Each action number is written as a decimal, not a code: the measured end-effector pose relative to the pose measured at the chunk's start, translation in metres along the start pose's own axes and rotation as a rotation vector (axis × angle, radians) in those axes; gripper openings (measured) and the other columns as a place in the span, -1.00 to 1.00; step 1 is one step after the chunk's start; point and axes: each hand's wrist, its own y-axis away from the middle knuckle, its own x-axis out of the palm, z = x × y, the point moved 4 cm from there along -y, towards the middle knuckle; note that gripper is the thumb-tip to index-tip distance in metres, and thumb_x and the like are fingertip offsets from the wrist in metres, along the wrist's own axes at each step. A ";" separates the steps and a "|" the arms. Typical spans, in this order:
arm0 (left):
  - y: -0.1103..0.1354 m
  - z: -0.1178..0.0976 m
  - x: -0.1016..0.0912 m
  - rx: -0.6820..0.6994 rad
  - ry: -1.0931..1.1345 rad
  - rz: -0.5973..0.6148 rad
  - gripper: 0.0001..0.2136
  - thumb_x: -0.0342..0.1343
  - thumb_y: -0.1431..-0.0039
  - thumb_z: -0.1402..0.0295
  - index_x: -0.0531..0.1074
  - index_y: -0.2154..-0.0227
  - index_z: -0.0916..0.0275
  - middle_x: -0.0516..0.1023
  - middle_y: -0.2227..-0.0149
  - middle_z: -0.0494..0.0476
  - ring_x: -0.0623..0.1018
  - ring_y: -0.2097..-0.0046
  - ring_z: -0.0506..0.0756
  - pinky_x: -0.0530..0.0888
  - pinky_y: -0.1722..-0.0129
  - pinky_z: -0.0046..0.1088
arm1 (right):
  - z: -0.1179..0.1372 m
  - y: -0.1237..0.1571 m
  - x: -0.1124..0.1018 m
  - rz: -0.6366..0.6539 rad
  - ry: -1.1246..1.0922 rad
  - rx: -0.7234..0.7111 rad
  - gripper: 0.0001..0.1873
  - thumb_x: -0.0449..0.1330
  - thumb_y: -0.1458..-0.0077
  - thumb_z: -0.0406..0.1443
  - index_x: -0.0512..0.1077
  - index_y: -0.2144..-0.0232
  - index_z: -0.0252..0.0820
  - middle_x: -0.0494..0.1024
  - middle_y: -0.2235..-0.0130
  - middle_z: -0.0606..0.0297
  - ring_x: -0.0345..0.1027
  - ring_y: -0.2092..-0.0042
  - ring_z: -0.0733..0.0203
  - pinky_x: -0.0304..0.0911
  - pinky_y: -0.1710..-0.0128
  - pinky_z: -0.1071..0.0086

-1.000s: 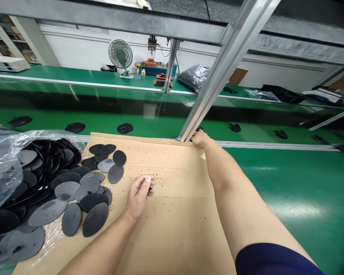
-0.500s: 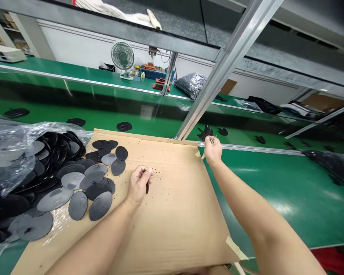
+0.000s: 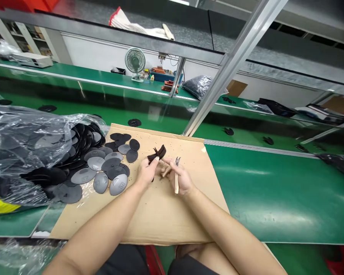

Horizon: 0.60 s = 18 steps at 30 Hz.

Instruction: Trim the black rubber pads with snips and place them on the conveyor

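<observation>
Two closed grips: left hand (image 3: 146,172) on black piece (image 3: 158,153), right hand (image 3: 183,180) around cutters (image 3: 177,184), both well inside the cardboard (image 3: 166,221) edges

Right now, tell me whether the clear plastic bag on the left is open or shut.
Open: dark oval pieces lie spread from the mouth of the clear plastic bag onto the cardboard.

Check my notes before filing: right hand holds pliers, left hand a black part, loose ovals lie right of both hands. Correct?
The side is wrong: in the head view, the right hand holds pliers, the left hand a black part, but loose ovals lie left of both hands.
</observation>
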 end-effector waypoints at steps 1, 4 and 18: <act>-0.001 -0.004 -0.005 0.108 -0.103 -0.043 -0.75 0.12 -0.09 0.22 0.51 0.24 0.26 0.46 0.31 0.19 0.46 0.25 0.09 0.42 0.28 -0.43 | 0.002 0.001 -0.002 -0.092 0.072 -0.079 -0.57 0.18 -0.05 0.00 0.44 0.18 -0.21 0.49 0.36 0.19 0.36 0.37 0.12 0.31 0.36 0.22; -0.001 -0.012 -0.009 0.344 -0.357 -0.032 -0.73 0.13 -0.04 0.40 0.54 0.16 0.16 0.43 0.15 0.21 0.43 0.08 0.16 0.35 0.00 -0.33 | 0.014 0.012 -0.007 -0.292 0.297 -0.367 -0.68 0.22 -0.06 -0.08 0.42 0.23 -0.17 0.48 0.27 0.19 0.34 0.30 0.16 0.30 0.26 0.25; 0.001 0.002 0.004 -0.365 0.316 0.161 -0.47 0.21 0.15 0.32 0.33 0.02 0.23 0.42 0.21 0.13 0.26 0.58 -0.13 0.11 0.70 -0.61 | 0.002 0.008 -0.032 -0.345 0.433 -0.452 -0.73 0.18 -0.08 -0.07 0.39 0.27 -0.11 0.42 0.34 0.21 0.36 0.27 0.08 0.33 0.29 0.19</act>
